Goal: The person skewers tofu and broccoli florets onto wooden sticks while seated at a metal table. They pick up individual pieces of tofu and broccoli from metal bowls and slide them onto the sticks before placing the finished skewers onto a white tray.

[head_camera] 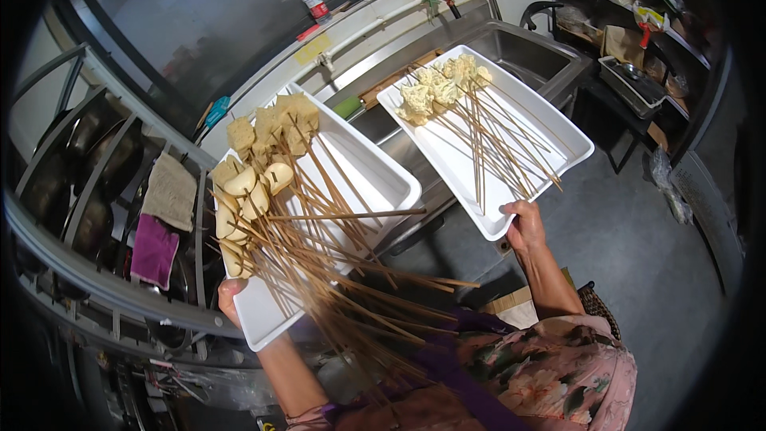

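Observation:
My left hand (230, 299) grips the near left side of a white plastic tray (383, 182). In it lie bamboo skewers (353, 263) threaded with spongy beige cubes (298, 123), which look like frozen tofu, and smooth cream-coloured rounded food pieces (256, 199). Many sticks jut past the tray's near side towards my body. A second white tray (565, 140) has its near corner in my right hand (526, 224), thumb over the rim. Its skewers (479, 155) carry pale yellow lumpy pieces (446, 87), perhaps cauliflower, at the far end. Whether either tray rests on the counter, I cannot tell.
Behind the right tray is a stainless steel sink (526, 60). A metal rack (102, 161) with pans and hanging cloths (170, 191) stands close on the left. A plastic bottle (312, 0) is on the window ledge. Shelves (634, 0) and a black stand (616, 120) are at right.

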`<state>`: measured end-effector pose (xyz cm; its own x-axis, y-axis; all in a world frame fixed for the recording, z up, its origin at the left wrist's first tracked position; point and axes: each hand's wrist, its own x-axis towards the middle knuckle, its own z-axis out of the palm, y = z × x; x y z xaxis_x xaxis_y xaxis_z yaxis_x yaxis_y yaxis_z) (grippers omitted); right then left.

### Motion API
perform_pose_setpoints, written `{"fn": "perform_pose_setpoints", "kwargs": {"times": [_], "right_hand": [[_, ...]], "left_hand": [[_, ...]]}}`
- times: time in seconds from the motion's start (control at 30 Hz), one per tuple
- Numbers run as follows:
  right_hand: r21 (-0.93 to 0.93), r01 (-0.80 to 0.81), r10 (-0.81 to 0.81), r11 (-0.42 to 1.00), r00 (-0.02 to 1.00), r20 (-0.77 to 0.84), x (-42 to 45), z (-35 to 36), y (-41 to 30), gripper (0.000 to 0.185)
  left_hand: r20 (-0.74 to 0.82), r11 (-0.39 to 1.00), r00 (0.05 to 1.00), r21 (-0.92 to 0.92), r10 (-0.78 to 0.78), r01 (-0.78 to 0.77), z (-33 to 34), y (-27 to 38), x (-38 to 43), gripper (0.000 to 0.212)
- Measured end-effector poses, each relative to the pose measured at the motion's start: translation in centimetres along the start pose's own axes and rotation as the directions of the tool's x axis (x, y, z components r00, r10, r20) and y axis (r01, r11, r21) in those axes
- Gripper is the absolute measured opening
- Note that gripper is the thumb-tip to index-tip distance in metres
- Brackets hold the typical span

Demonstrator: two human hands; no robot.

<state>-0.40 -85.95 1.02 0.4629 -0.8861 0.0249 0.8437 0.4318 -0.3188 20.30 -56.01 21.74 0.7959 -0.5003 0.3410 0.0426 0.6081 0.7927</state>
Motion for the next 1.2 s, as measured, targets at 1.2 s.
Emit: {"fn": "perform_pose_setpoints", "kwargs": {"times": [1.2], "right_hand": [[-0.156, 0.442, -0.469, 0.883, 0.816, -0.338, -18.8, 0.3, 7.5, 0.046]], "left_hand": [[0.591, 0.909, 0.779, -0.175, -0.210, 0.378, -7.8, -4.2, 12.5, 0.062]]}}
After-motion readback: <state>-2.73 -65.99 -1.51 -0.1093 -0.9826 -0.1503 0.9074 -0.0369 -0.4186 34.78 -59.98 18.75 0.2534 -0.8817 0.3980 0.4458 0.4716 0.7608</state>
